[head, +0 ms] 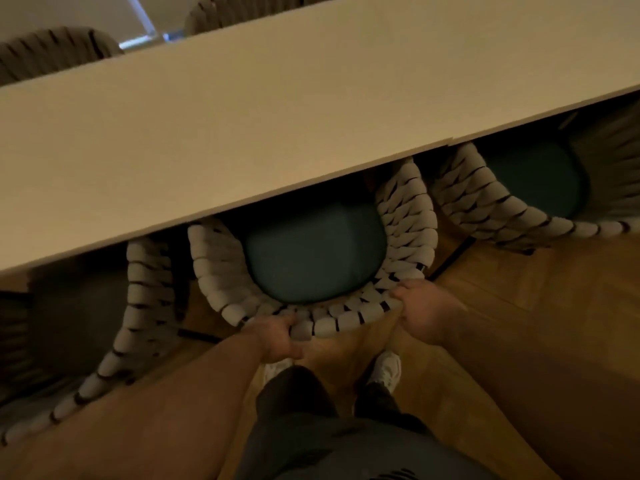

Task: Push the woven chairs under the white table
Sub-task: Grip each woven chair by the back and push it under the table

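A long white table [277, 109] runs across the view. Directly below me a woven chair [405, 230] with a teal seat cushion [311, 254] stands partly under the table's near edge. My left hand [277, 337] grips the chair's curved woven back rim at its lower left. On the rim's lower right, my right hand [426, 313] grips it too. A second woven chair [485, 209] with a teal cushion sits to the right, partly under the table. A third woven chair [138, 306] stands to the left, its seat in shadow.
Two more woven chair backs [55, 50] [242, 8] rise beyond the table's far edge. The floor [536, 306] is wooden parquet. My legs and white shoes [388, 368] stand just behind the middle chair.
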